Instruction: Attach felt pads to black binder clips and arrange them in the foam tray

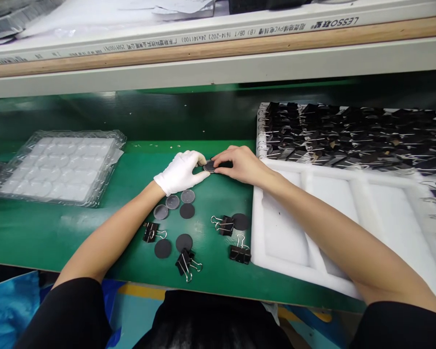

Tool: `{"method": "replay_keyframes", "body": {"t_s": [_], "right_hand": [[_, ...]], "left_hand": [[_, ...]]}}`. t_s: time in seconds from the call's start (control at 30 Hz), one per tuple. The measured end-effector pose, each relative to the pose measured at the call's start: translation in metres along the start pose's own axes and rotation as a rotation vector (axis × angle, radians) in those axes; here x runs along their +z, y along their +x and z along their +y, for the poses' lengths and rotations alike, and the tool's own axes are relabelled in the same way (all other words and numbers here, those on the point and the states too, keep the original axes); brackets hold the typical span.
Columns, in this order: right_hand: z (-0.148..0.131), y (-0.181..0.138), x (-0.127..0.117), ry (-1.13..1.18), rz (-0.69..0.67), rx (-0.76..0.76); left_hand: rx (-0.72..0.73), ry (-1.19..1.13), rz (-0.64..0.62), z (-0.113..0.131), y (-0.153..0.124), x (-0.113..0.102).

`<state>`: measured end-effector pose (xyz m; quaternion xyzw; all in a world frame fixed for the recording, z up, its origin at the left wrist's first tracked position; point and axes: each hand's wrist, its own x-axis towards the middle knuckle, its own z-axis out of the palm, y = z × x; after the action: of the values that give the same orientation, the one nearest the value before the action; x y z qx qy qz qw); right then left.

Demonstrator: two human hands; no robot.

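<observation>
One dark disc (210,166) held between left grip (181,170), right grip (242,165).

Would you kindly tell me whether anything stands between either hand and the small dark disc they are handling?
Nothing visible does: the gloved left hand and bare right hand both hold the dark disc at its edge. The loose discs and binder clips lie nearer the person's body.

Bright light, soft glare on the green tabletop (210,249), blurry right edge
</observation>
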<state>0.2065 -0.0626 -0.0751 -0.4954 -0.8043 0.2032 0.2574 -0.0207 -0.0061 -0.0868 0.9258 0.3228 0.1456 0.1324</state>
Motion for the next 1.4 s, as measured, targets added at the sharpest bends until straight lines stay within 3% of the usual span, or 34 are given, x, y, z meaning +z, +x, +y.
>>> {"method": "replay_keyframes", "body": {"t_s": [0.13,0.23,0.33,0.4,0.47,0.53,0.6,0.7,0.83,0.97,1.13,1.3,1.4], "right_hand": [[-0.006,-0.002,0.001,-0.121,-0.004,-0.119],[-0.024,-0.004,-0.010,-0.043,-0.050,-0.116],[-0.055,-0.014,-0.026,0.148,-0.447,-0.118],[-0.076,-0.022,-0.030,0.130,-0.705,-0.103],[-0.090,-0.028,-0.028,0.037,-0.813,-0.078],[-0.094,-0.029,-0.023,0.026,-0.825,-0.077],[-0.087,-0.024,-0.021,0.127,-0.766,-0.064],[-0.064,-0.013,-0.026,0.223,-0.509,0.087],[-0.031,-0.003,-0.030,0.030,-0.210,0.362],[-0.019,-0.001,-0.018,-0.021,-0.123,0.475],[-0.024,-0.003,-0.006,0.013,-0.083,0.457],[-0.029,0.009,-0.004,-0.088,0.146,0.449],[-0.032,0.025,0.005,-0.174,0.167,0.558]], "left_hand": [[0.057,0.028,-0.012,-0.001,0.000,0.001],[0.092,0.119,-0.018,-0.003,-0.001,0.002],[0.102,0.122,0.002,-0.003,-0.002,0.002],[0.116,0.104,0.003,-0.003,-0.003,0.001],[0.143,0.085,-0.027,-0.002,-0.003,0.000],[0.162,0.068,-0.049,-0.002,-0.003,0.000],[0.150,0.070,-0.030,-0.003,-0.002,0.001],[0.107,0.098,0.020,-0.004,-0.002,0.004],[0.042,0.084,0.042,-0.002,-0.002,0.005],[0.004,0.035,0.023,0.002,-0.001,0.003],[-0.014,0.044,0.014,0.004,0.001,0.003],[0.025,0.039,-0.023,0.003,0.002,0.002],[0.070,0.026,-0.036,0.002,0.002,-0.001]]}}
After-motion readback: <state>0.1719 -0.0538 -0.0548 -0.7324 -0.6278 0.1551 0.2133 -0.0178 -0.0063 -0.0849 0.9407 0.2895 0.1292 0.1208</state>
